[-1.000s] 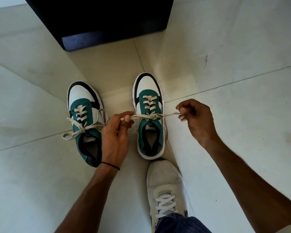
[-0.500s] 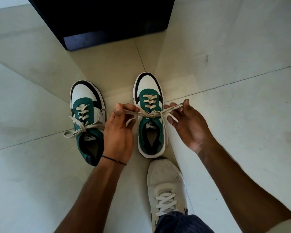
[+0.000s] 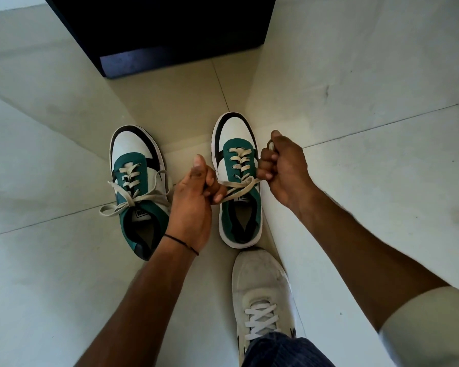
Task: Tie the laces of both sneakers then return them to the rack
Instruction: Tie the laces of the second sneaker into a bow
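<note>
Head view: the left hand is closed on one end of the cream lace of the right-side green sneaker, which stands on the tiled floor between the two hands. The right hand — just right of that shoe — is fisted around the other lace end. Just left of the left hand sits the second green sneaker, laces loose — its heel touching that wrist's edge in view.
</note>
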